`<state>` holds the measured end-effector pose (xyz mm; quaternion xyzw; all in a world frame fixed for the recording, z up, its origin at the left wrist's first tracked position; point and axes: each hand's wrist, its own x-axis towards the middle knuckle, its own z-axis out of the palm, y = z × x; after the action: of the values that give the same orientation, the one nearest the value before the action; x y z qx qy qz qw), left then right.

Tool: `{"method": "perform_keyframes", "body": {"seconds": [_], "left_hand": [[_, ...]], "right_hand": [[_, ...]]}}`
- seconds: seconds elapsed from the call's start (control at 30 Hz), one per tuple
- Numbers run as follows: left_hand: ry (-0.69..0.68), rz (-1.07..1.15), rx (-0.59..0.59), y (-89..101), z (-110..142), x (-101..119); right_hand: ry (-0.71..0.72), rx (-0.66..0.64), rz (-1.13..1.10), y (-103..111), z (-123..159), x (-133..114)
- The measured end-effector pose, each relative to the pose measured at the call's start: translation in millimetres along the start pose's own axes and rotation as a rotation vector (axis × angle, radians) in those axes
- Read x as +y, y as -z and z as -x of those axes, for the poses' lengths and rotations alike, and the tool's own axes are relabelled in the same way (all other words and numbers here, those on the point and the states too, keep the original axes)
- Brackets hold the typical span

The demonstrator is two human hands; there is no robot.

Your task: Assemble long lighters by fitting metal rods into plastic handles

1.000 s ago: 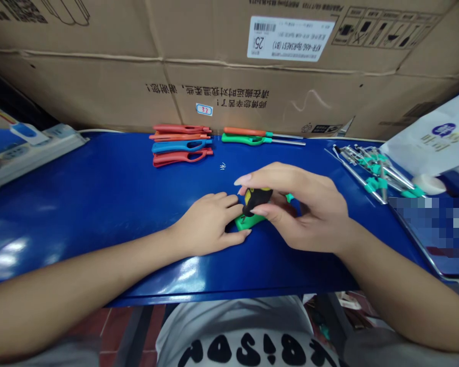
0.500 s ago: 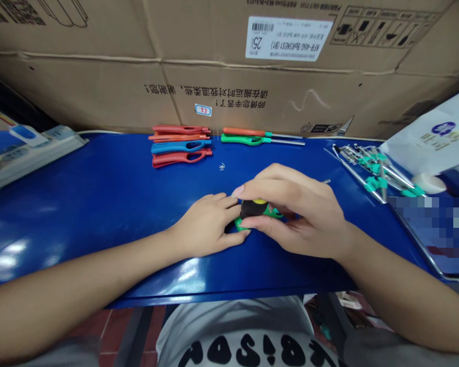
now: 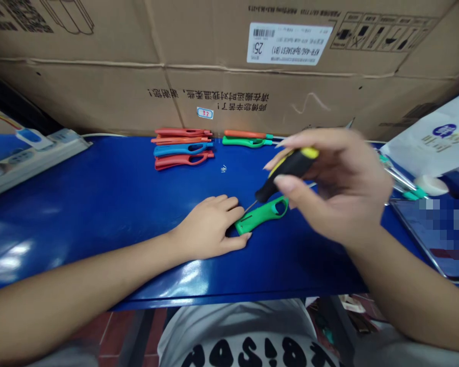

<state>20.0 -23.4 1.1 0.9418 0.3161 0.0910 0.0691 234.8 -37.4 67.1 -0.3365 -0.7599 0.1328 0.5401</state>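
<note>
My left hand (image 3: 210,227) lies on the blue table and grips the near left end of a green lighter (image 3: 260,216), which rests tilted on the tabletop. My right hand (image 3: 344,188) holds a black and yellow screwdriver (image 3: 286,172) by its handle, raised to the upper right of the lighter. The thin shaft slants down to the left, its tip by the left index finger; whether it touches the lighter I cannot tell. Part of the lighter's right end is hidden near the right thumb.
Red, orange and blue lighter handles (image 3: 183,149) lie at the back, beside two lighters with metal tubes (image 3: 247,141). Small white bits (image 3: 224,168) sit nearby. A cardboard box (image 3: 214,66) walls off the back. Metal rods (image 3: 403,178) and a tablet-like device (image 3: 436,239) are right, a power strip (image 3: 38,158) left.
My right hand has lifted and moved right with the screwdriver, which has gone from upright to slanted. More of the green lighter shows. The left hand stays in place.
</note>
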Motion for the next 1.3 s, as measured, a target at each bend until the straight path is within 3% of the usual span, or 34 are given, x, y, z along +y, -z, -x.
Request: {"method": "perform_keyframes", "body": {"seconds": [0.07, 0.13, 0.2, 0.27, 0.4, 0.53, 0.67, 0.8, 1.03, 1.17, 1.3], "left_hand": [[0.005, -0.050, -0.035, 5.9, 2, 2], [0.036, -0.101, -0.077, 13.6, 4, 3], [0.085, -0.147, -0.125, 21.2, 7, 5], [0.140, -0.187, -0.158, 27.3, 9, 6], [0.225, -0.233, -0.094, 31.6, 11, 11], [0.159, -0.093, -0.018, 25.7, 10, 15], [0.110, 0.016, -0.050, 17.0, 9, 13], [0.134, 0.077, -0.054, 15.6, 8, 6], [0.121, 0.074, -0.009, 24.5, 8, -7], [0.092, 0.037, 0.089, 34.2, 7, -18], [0.082, -0.001, 0.216, 47.0, -3, -43]], "right_hand": [[-0.053, 0.161, 0.033, 8, -8, 3], [-0.117, 0.178, 0.124, 22, -17, 10], [-0.161, 0.047, 0.299, 38, -24, 21], [-0.272, -0.217, 0.590, 54, -28, 32], [-0.456, -0.378, 0.903, 76, -23, 54], [-0.759, -0.725, 0.995, 86, -13, 74], [-0.949, -0.908, 0.980, 94, -10, 82], [-1.038, -0.965, 0.986, 96, -14, 79], [-1.062, -0.971, 1.002, 97, -15, 76], [-1.069, -0.960, 0.991, 99, -15, 75], [-1.097, -0.963, 0.981, 102, -16, 74]]}}
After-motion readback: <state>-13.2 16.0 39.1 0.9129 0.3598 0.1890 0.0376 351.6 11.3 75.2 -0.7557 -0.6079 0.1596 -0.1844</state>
